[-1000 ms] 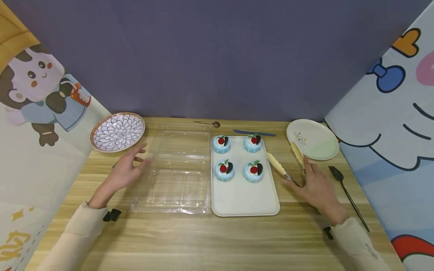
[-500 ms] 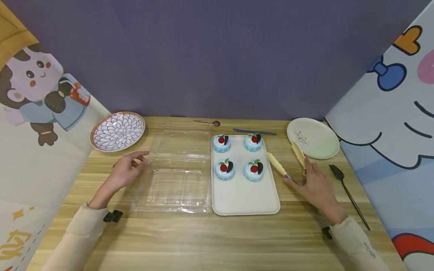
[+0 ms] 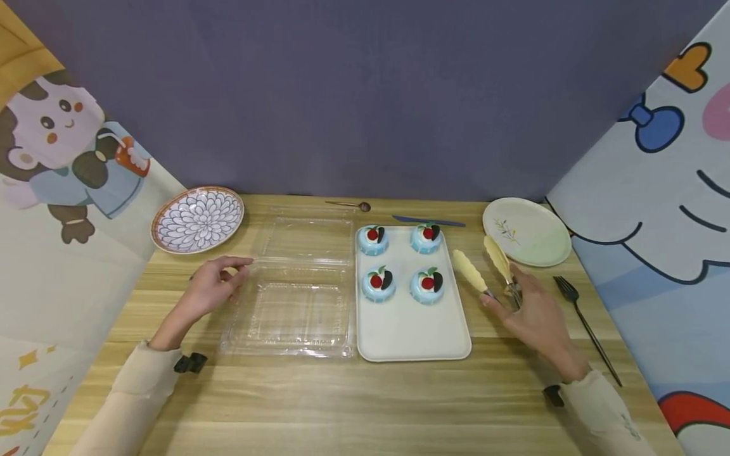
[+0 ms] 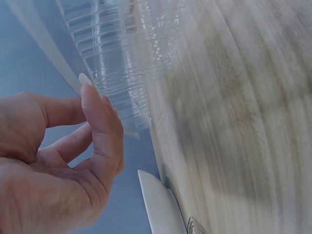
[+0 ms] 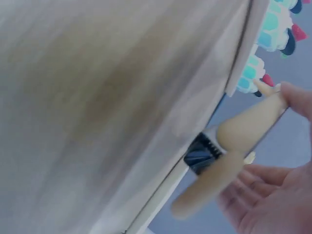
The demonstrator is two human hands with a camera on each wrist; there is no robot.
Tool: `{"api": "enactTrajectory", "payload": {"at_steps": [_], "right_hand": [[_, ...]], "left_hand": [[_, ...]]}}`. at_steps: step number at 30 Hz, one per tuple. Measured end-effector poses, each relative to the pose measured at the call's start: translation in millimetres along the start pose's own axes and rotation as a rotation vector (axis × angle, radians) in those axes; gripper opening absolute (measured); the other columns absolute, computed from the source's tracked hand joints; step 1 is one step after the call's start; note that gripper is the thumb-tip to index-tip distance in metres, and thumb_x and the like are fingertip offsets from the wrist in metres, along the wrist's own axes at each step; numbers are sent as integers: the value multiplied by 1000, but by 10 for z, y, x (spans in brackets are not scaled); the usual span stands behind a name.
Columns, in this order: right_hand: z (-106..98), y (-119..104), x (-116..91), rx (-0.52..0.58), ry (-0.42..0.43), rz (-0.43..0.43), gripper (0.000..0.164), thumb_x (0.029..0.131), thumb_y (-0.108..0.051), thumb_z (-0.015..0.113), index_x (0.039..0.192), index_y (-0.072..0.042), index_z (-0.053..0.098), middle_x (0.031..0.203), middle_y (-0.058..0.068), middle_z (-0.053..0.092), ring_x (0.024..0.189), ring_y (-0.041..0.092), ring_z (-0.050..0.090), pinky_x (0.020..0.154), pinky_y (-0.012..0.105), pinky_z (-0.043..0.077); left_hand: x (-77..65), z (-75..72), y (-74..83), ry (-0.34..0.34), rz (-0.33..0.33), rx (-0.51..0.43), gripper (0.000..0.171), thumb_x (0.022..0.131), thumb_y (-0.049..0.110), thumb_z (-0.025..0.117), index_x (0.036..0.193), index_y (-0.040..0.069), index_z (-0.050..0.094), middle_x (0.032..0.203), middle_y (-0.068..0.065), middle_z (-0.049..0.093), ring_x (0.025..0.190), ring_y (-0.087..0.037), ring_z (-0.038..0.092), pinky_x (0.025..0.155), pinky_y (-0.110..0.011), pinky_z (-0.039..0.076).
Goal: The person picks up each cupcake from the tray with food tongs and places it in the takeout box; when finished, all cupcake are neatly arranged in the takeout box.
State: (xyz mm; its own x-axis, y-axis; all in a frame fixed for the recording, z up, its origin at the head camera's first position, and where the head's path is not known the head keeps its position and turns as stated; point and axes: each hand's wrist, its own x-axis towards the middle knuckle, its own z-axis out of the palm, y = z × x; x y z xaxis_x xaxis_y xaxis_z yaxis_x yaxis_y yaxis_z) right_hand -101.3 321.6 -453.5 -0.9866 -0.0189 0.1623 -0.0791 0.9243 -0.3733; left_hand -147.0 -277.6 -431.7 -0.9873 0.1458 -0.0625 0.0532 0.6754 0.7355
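Observation:
In the head view my right hand (image 3: 536, 316) holds food tongs (image 3: 470, 272) between thumb and fingers. The tongs have cream-coloured tips, spread apart and pointing away from me, to the right of a white tray (image 3: 413, 332). Several blue cakes (image 3: 379, 286), topped with cherry, leaf and dark biscuit shapes, sit on that tray. My left hand (image 3: 211, 288) is at the left side of a clear plastic clamshell box (image 3: 296, 316), which lies unfolded. In the left wrist view, thumb and forefinger pinch the rim of the plastic box (image 4: 102, 48).
A patterned plate (image 3: 199, 221) stands at the back left, a pale plate (image 3: 530, 234) at the back right. A spoon (image 3: 364, 206) and blue knife (image 3: 428, 221) lie behind the tray. A dark fork (image 3: 590, 335) lies right of my right hand.
My left fingers have come together at the box's edge. My right hand has taken hold of the tongs, whose tips have shifted slightly and drawn a little closer together.

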Motion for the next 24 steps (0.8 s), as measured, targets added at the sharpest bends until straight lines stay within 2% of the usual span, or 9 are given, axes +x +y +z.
{"api": "enactTrajectory", "payload": {"at_steps": [4, 8, 10, 12, 18, 19, 24], "right_hand": [[-44, -80, -9, 23, 32, -76, 92, 82, -55, 72, 152, -10, 35, 132, 26, 56, 101, 42, 60, 75, 62, 49], [-97, -201, -37, 3, 26, -161, 89, 80, -53, 76, 149, -9, 41, 127, 21, 60, 100, 38, 62, 75, 59, 51], [-112, -256, -54, -18, 9, -191, 89, 78, -52, 77, 149, -10, 41, 126, 20, 60, 103, 40, 62, 76, 60, 52], [-116, -297, -73, -46, -11, -211, 90, 77, -53, 77, 149, -12, 42, 126, 21, 59, 103, 43, 63, 72, 60, 54], [-91, -348, -108, -108, -56, -250, 88, 76, -62, 74, 146, -15, 46, 120, 17, 61, 86, 35, 66, 49, 41, 52], [-81, -348, -112, -112, -56, -258, 88, 77, -62, 73, 146, -15, 47, 120, 16, 61, 86, 33, 66, 47, 38, 51], [-32, -344, -127, -100, -62, -274, 83, 79, -62, 71, 144, -15, 50, 124, 14, 61, 93, 35, 67, 50, 40, 54]], "left_hand": [[-7, -2, -1, 2, -6, -7, 33, 101, 18, 54, 130, 2, 60, 100, -23, 64, 54, -18, 60, 41, -26, 47], [-21, -9, 9, 3, 1, -10, 33, 101, 17, 54, 130, 2, 60, 106, -22, 63, 53, -17, 59, 40, -26, 46], [-26, -11, 16, 1, 3, -15, 34, 101, 18, 53, 131, 2, 60, 107, -22, 63, 52, -18, 58, 39, -25, 45], [-25, -10, 13, 0, 5, -20, 34, 102, 18, 53, 131, 2, 59, 105, -23, 62, 51, -18, 58, 39, -25, 44], [-22, 1, -17, -22, -23, -91, 36, 102, 19, 52, 134, 3, 56, 109, -21, 59, 55, -10, 56, 46, -31, 52], [-23, 3, -20, -28, -28, -110, 37, 102, 18, 51, 135, 3, 55, 110, -20, 58, 56, -9, 56, 48, -32, 54], [-39, 12, -39, -38, -34, -195, 40, 102, 16, 51, 139, 2, 51, 115, -20, 54, 63, -7, 58, 52, -35, 58]]}}
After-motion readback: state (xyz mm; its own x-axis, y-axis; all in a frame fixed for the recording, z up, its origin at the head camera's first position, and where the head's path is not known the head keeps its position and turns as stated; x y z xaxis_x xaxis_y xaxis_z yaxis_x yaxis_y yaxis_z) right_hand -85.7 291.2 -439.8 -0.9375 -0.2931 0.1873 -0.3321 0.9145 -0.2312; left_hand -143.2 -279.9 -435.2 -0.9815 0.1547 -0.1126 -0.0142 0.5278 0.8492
